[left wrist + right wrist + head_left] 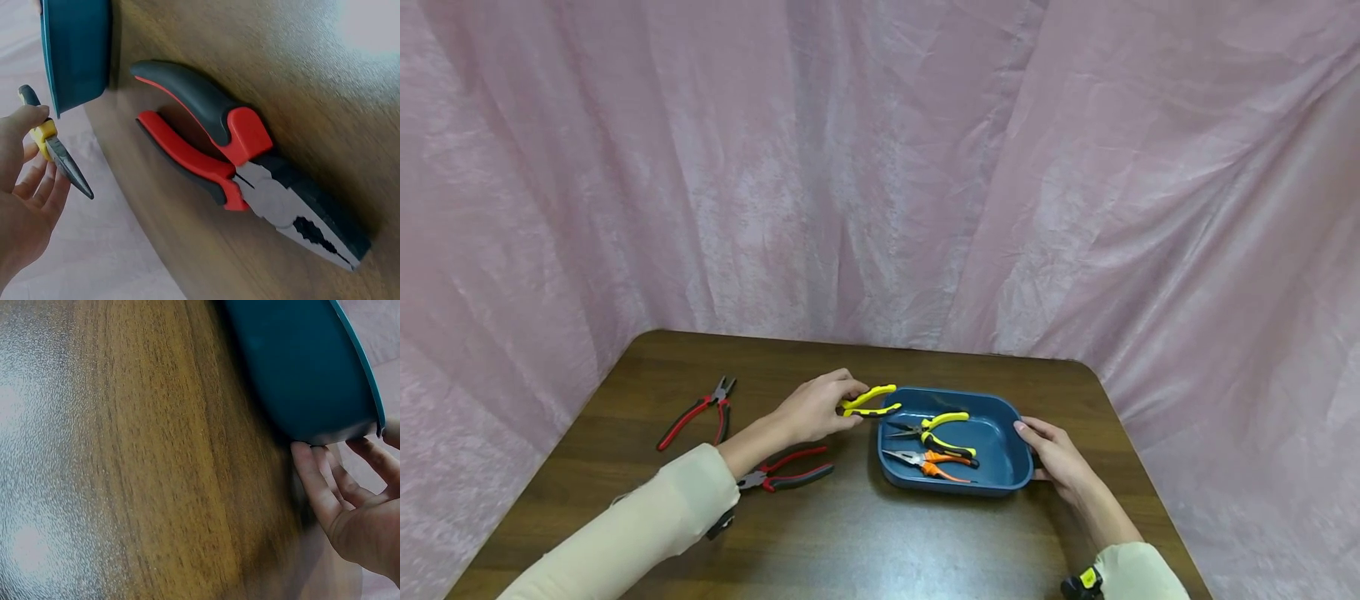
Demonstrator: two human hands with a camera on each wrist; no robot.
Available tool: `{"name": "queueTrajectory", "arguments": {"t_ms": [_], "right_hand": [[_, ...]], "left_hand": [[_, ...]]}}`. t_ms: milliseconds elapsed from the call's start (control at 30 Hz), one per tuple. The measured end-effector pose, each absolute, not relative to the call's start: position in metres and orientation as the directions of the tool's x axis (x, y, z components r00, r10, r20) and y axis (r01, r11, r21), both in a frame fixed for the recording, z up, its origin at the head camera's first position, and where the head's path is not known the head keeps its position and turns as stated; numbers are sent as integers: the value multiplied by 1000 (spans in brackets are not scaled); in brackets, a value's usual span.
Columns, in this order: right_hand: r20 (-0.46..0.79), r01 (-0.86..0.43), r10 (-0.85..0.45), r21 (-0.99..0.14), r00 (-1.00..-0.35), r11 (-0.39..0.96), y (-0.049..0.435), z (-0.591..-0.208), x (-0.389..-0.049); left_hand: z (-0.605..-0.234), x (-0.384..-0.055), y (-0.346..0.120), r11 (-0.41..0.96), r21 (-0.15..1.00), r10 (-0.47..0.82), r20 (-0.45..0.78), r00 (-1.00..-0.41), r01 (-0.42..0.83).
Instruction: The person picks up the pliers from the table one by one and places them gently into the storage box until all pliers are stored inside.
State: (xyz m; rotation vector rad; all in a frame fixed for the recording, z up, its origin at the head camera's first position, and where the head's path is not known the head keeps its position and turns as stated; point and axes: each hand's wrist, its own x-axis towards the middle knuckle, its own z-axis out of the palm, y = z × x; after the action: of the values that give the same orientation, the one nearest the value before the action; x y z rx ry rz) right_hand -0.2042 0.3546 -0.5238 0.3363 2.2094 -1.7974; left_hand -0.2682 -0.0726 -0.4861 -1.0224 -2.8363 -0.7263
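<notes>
In the head view my left hand [823, 407] pinches a pair of yellow and black pliers [872, 412] at the left rim of a blue tray [1000, 433]. Their dark pointed nose [72, 169] shows beyond my fingers in the left wrist view. At the tray's right end, my right hand [1060, 458] grips the wall, thumb over the rim and fingers against the outside. Inside the tray lie yellow and black needle-nose pliers [928, 431] and, nearer to me, orange and black pliers [931, 458].
Red and black pliers [786, 471] lie on the wooden table [820, 542] by my left forearm, large in the left wrist view. Another red and black pair [707, 406] rests farther left with its handles spread. A pink curtain [880, 183] hangs behind the table.
</notes>
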Motion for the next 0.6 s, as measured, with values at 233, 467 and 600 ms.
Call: {"name": "queueTrajectory", "arguments": {"t_ms": [233,467,600], "right_hand": [[-347,341,6,-916,-938,211,355,-523,-203],[-346,339,1,-921,-938,193,353,-523,-202],[-345,339,5,-922,-939,186,353,-524,-203]], "left_hand": [[-484,-266,-64,663,427,601,188,-777,615],[-484,-266,-56,668,412,606,182,-774,620],[-483,-267,-51,648,429,617,190,-764,630]]}}
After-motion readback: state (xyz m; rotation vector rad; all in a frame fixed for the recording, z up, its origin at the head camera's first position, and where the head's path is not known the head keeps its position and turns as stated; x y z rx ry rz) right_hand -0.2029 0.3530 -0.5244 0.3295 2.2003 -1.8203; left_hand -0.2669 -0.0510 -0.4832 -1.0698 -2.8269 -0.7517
